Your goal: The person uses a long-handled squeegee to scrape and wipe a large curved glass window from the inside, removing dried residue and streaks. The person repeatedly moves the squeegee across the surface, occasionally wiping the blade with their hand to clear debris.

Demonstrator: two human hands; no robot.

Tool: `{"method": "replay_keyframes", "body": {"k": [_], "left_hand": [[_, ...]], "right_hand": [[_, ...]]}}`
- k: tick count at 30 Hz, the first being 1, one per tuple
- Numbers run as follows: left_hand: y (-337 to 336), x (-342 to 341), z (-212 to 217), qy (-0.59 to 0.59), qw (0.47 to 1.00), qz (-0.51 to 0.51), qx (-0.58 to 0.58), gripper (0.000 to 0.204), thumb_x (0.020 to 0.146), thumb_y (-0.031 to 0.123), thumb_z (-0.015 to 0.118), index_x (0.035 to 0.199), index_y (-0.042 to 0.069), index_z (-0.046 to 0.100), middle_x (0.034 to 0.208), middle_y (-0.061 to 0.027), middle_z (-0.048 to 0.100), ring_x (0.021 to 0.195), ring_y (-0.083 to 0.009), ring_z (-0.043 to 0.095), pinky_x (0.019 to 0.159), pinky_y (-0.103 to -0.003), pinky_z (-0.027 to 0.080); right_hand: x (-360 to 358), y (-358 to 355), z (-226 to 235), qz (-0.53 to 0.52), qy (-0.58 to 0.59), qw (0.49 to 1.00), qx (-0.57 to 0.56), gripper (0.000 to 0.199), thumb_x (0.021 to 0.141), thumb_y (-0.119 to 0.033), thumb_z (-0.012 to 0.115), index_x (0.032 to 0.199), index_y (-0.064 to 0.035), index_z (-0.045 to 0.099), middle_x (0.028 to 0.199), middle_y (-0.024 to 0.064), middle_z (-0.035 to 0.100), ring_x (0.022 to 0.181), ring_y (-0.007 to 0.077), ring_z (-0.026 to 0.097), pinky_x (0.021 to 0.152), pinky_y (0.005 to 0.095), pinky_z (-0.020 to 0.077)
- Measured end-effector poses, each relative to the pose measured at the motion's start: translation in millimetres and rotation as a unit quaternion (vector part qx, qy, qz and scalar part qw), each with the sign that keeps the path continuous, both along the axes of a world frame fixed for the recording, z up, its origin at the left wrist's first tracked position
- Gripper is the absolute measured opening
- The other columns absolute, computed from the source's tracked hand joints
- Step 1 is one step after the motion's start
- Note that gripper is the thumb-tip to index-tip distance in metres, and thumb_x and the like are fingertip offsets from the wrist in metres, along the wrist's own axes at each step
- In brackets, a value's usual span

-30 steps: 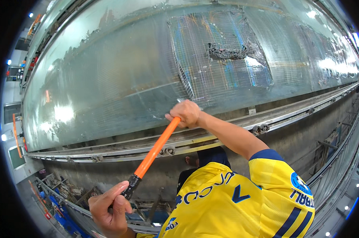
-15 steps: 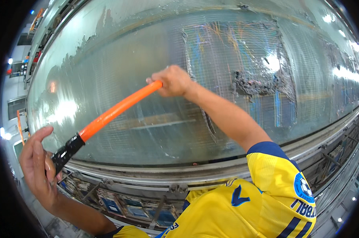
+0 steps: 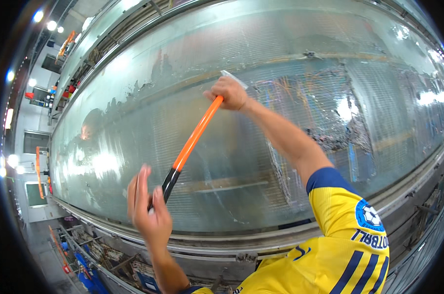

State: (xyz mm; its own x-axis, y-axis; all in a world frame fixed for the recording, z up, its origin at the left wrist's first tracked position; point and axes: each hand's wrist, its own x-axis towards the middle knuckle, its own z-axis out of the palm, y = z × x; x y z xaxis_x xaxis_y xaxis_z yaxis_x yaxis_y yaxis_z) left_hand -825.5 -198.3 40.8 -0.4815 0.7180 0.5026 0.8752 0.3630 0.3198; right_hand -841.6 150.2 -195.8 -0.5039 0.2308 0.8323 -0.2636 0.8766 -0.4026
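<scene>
My right hand (image 3: 228, 93) is wrapped round the orange handle of a long scraper (image 3: 197, 132). Just past that fist a pale flat edge (image 3: 234, 79) shows, with most of the head hidden. The handle slants down to a black grip end by my left hand (image 3: 153, 206). That hand's fingers are stretched out and apart, and the black end lies between thumb and fingers without being gripped. Both hands are over a large wet, glossy greenish-grey panel (image 3: 222, 161). Right of my right hand lies a patch of coloured streaks and dark crumpled residue (image 3: 337, 134).
A metal rail (image 3: 197, 240) borders the panel on my side, with racks of stacked items (image 3: 133, 264) below it. Shelving stands along the far left edge. Blue objects (image 3: 87, 274) are on the floor at lower left. Bright lamp reflections cover parts of the panel.
My left hand and the black end have swung to the right, so the scraper stands steeper. My right hand has shifted slightly right, and the pale edge now shows. The view has shifted too.
</scene>
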Motion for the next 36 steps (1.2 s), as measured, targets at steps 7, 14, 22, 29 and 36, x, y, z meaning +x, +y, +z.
{"method": "replay_keyframes", "body": {"k": [7, 14, 22, 29, 36], "left_hand": [[-180.8, 123.5, 44.7, 0.161, 0.954, -0.192, -0.164, 0.02, 0.081, 0.003, 0.081, 0.1, 0.009, 0.078, 0.104, -0.0068, 0.072, 0.081, -0.0257, 0.06, 0.062, -0.036, 0.051], [-295.1, 242.4, 18.4, -0.183, 0.972, -0.021, -0.142, 0.047, 0.074, 0.003, 0.081, 0.121, 0.005, 0.073, 0.132, -0.017, 0.063, 0.081, -0.0228, 0.058, 0.068, -0.033, 0.048], [-257.9, 284.8, 78.6, -0.192, 0.977, -0.048, -0.075, 0.021, 0.079, 0.003, 0.072, 0.099, -0.003, 0.075, 0.101, -0.0131, 0.073, 0.082, -0.0243, 0.064, 0.073, -0.033, 0.052], [-161.5, 237.0, 108.2, -0.276, 0.95, -0.112, -0.088, 0.019, 0.093, -0.004, 0.062, 0.106, -0.005, 0.077, 0.109, -0.0271, 0.075, 0.051, -0.0171, 0.067, 0.047, -0.025, 0.05], [-83.0, 148.5, 90.2, -0.249, 0.965, -0.036, -0.077, 0.019, 0.092, 0.006, 0.062, 0.104, -0.005, 0.072, 0.083, -0.0242, 0.075, 0.049, -0.014, 0.06, 0.052, -0.023, 0.047]], "right_hand": [[152.1, -190.4, 25.3, 0.092, -0.113, 0.989, -0.009, 0.036, 0.091, -0.033, 0.074, 0.067, -0.0145, 0.054, 0.068, 0.0064, 0.058, 0.072, 0.0297, 0.06, 0.064, 0.0422, 0.0461], [307.0, -299.9, 8.6, 0.135, -0.225, 0.965, 0.001, 0.053, 0.091, -0.041, 0.072, 0.055, -0.0137, 0.045, 0.052, 0.0049, 0.051, 0.053, 0.0324, 0.056, 0.053, 0.0446, 0.0422], [348.4, -301.0, 19.0, 0.207, -0.219, 0.951, -0.06, 0.055, 0.092, -0.036, 0.074, 0.055, -0.0116, 0.04, 0.051, 0.0082, 0.044, 0.047, 0.0333, 0.049, 0.046, 0.0445, 0.0357], [300.6, -252.9, 7.0, 0.139, -0.173, 0.968, -0.115, 0.051, 0.094, -0.031, 0.07, 0.055, -0.0122, 0.044, 0.051, 0.0085, 0.046, 0.047, 0.0331, 0.052, 0.044, 0.0452, 0.0374], [195.8, -154.1, 1.6, 0.115, -0.147, 0.977, -0.107, 0.05, 0.091, -0.02, 0.073, 0.054, -0.0109, 0.041, 0.048, 0.0088, 0.041, 0.043, 0.0316, 0.047, 0.042, 0.0428, 0.0334]]}}
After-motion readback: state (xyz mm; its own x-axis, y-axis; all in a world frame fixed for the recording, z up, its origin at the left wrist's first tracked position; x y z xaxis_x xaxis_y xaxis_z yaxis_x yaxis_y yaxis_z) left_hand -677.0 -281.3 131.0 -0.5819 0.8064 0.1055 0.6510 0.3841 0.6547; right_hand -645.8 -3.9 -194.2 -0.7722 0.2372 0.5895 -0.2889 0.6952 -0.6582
